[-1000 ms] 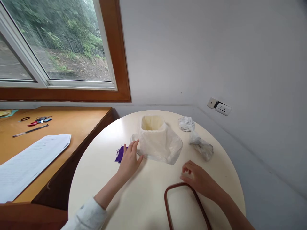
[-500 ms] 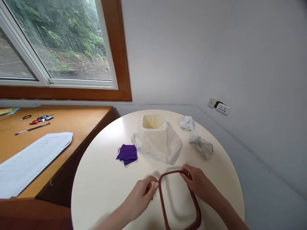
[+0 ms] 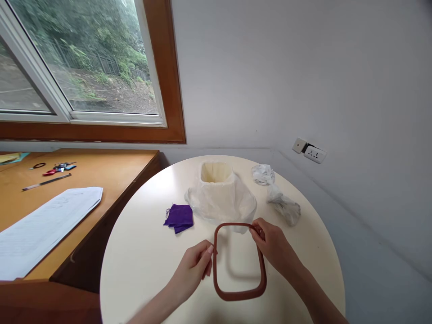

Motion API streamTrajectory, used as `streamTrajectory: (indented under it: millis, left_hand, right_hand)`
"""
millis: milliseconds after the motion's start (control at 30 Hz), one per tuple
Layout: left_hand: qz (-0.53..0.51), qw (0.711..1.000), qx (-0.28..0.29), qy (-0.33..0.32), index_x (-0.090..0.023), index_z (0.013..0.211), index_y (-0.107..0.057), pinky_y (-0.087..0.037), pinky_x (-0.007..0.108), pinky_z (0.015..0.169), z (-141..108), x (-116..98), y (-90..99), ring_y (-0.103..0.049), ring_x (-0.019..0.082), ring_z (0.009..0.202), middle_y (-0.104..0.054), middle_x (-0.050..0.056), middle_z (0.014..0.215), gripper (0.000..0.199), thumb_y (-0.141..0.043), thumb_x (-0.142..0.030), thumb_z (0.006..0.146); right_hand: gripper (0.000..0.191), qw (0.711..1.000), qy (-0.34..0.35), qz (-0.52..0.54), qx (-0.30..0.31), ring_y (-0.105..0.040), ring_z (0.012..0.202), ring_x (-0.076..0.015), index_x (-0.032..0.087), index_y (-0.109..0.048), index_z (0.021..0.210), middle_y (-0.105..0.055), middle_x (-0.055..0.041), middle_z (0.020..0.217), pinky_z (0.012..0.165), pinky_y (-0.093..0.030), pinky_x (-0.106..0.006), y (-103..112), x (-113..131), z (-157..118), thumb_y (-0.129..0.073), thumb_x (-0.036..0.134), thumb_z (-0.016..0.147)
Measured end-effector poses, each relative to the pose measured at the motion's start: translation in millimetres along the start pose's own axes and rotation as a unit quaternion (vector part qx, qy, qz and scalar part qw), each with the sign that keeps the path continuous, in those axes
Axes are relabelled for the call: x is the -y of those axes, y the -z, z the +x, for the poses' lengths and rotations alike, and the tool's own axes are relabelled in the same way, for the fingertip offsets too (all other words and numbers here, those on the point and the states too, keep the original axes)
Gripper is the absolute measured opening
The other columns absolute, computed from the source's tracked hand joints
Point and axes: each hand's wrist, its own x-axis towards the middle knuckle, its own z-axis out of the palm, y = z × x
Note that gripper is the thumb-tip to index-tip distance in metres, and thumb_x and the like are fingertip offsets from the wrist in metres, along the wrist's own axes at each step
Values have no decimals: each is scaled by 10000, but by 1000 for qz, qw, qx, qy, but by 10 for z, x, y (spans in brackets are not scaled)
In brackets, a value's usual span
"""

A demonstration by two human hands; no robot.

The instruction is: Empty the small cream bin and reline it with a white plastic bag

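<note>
The right hand (image 3: 275, 245) has the frame (image 3: 239, 296) by its far right corner, fingers curled in around the rim and closed on it. The left hand (image 3: 189, 272) is at the left side, thumb and bent fingers drawn together with hardly a gap; the tips meet the rim a little above its middle and look to be pinching it, though the rim hides part of that contact.

The frame sits between the hands, over the near half of the table (image 3: 135, 261). Its long axis runs away from the person, with the thicker end nearest. From the right hand's grip, most of it lies toward the person and to the left; from the left hand's, it lies to the right. The right hand is nearer the far end. The shadow showing inside the opening suggests that the frame is raised off the table.

Just beyond the far end stands the bin (image 3: 216, 170), upright, mouth up, with the clear bag (image 3: 219, 200) draped around it. The purple cloth (image 3: 180, 217) lies beyond the left hand, and two crumpled bags (image 3: 285, 208) lie beyond the right.
</note>
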Motion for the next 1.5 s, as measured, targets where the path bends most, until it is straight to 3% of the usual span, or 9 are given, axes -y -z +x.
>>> streamTrajectory:
  millis: [600,1500]
  left_hand:
    - [-6,1000,-3,13,-174,670,-435,-207,214,451,72,68,3,-309,81,462,-384,-61,474,366,-433,-507,824]
    - [1,1000,-19,20,-176,639,-401,-223,212,452,136,135,9,-308,79,472,-324,-73,505,372,-434,-499,821]
  right_hand:
    - [161,999,-21,-18,18,-438,542,-131,209,-414,698,-483,16,616,521,-336,-247,-99,4,4,-372,246,849]
    - [158,999,-24,-41,18,-445,553,-134,208,-383,693,-481,18,627,528,-327,-241,-194,-20,25,-364,234,847]
